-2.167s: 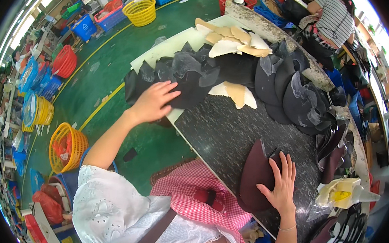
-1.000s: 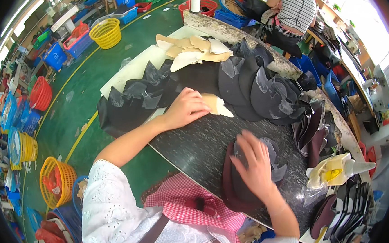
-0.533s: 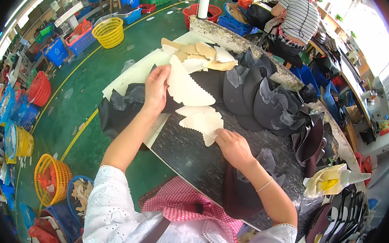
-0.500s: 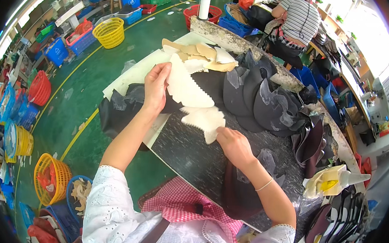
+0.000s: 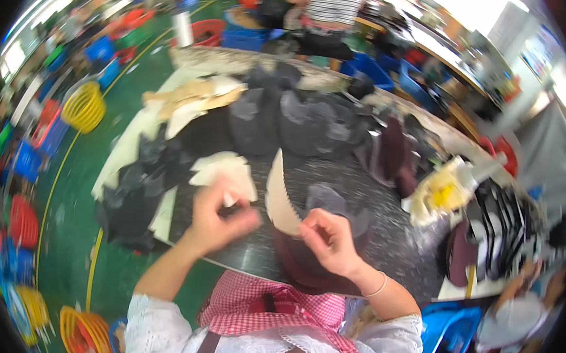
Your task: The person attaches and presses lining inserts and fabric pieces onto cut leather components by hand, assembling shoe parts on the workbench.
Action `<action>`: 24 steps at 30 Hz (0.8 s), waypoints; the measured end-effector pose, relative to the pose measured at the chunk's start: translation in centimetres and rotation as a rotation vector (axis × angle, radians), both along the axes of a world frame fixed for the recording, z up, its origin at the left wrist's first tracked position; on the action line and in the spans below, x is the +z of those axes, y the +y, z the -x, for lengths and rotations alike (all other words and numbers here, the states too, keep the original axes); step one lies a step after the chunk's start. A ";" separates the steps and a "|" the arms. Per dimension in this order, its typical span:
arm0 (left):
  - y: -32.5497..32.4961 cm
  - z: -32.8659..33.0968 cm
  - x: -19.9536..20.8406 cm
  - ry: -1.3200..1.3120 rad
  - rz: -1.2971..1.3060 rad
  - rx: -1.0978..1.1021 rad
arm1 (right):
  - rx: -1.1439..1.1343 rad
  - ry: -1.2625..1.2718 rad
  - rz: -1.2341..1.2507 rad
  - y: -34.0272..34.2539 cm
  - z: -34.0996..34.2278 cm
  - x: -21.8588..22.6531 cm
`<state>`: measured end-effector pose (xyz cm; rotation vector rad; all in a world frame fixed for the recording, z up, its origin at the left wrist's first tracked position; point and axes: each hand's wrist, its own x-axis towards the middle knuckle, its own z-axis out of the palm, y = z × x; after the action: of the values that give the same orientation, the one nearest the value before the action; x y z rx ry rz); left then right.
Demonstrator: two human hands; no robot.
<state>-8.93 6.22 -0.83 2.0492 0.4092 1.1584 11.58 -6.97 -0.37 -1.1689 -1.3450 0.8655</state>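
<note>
"Saw-edged cream piece (image 5: 278, 198): where is it?"

"In the right hand (image 5: 329, 241), pinched at its lower end between thumb and fingers, pointing up and left from the grip."

"And the left hand (image 5: 220, 218)?"

"Blurred, left of that grip, near pale pieces (image 5: 226, 166); I cannot tell whether it grasps any. A maroon piece (image 5: 301, 268) lies below the right grip."

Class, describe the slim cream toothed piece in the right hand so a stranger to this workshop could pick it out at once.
Find the dark, flecked tabletop, then the person's right hand near its closest edge. It pinches the slim cream toothed piece, set apart from the broader cream pieces to its left by its upright, bladelike shape.
</note>
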 end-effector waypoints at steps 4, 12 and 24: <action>-5.1 -4.1 0.5 0.124 0.093 -0.426 | 0.057 -0.091 -0.066 -3.0 1.1 1.2; -5.3 -5.3 -1.1 0.150 0.398 -0.762 | 0.053 0.202 -0.014 -5.7 -1.1 -0.8; -5.3 -3.5 0.6 -0.614 0.908 -1.027 | 0.284 -0.117 0.469 -12.0 -7.0 0.9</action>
<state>-5.45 0.89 -0.20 0.8002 -0.3628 0.6633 18.54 -18.94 0.50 -1.4197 -1.4702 1.3892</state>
